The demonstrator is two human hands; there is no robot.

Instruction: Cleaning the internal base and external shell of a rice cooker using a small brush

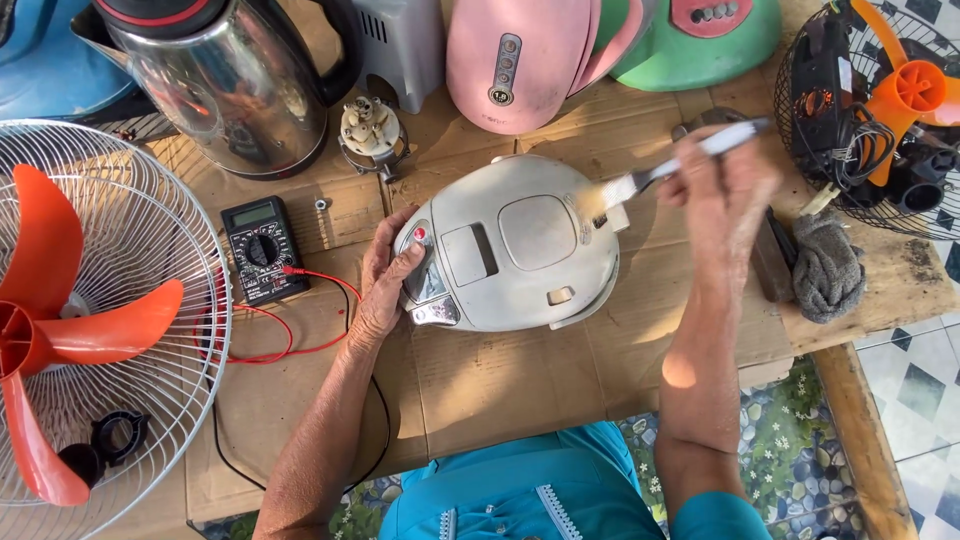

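Observation:
A dusty white electric water-pot lid unit (510, 245) lies on the cardboard-covered table (500, 370). My left hand (385, 280) steadies its left end, with the thumb resting near a red button. My right hand (720, 185) grips a small paintbrush (660, 172) by its handle. The bristles touch the right side of the white appliance's top.
A black multimeter (262, 250) with red and black leads lies at the left, beside a white fan guard with orange blades (80, 300). A steel kettle (230, 85), a pink appliance (515, 60) and a green one (700, 40) stand behind. Another fan (880, 110) and a grey rag (828, 268) are at the right.

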